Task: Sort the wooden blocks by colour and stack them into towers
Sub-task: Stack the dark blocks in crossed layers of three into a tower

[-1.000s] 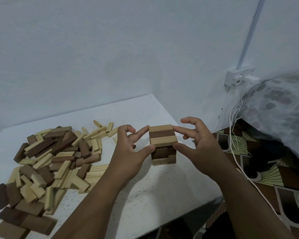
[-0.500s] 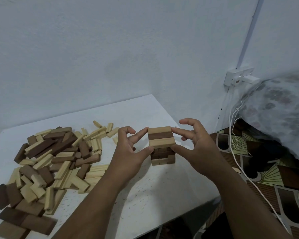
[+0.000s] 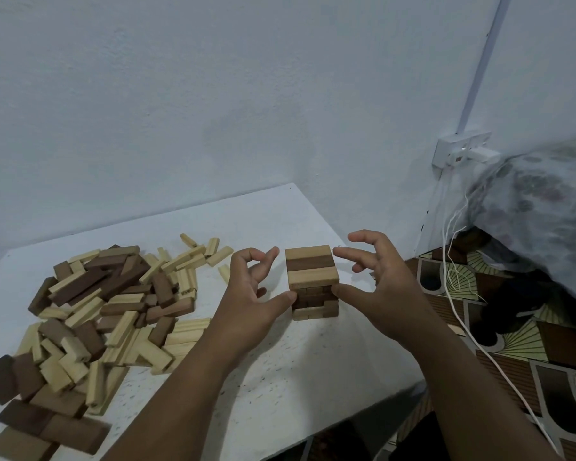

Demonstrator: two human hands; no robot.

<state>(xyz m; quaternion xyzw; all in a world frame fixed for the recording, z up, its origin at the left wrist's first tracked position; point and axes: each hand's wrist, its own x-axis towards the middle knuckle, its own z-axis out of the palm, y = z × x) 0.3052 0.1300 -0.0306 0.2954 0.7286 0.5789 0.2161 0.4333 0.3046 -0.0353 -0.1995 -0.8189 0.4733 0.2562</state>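
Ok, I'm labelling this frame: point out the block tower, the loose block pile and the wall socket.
block tower (image 3: 311, 268): head view, dark middle block on top.
loose block pile (image 3: 113, 304): head view, pile's middle.
wall socket (image 3: 459, 148): head view, faceplate.

A white table (image 3: 280, 394) is standing in the corner against a pale wall (image 3: 213, 94). A socket (image 3: 459, 148) is sitting on the wall with a white plug (image 3: 482, 155) in it, below a conduit (image 3: 479, 61) running upward. White cables (image 3: 453, 261) are hanging down over a patterned mat (image 3: 512, 327). A flowered cloth (image 3: 546, 201) is lying at the right.
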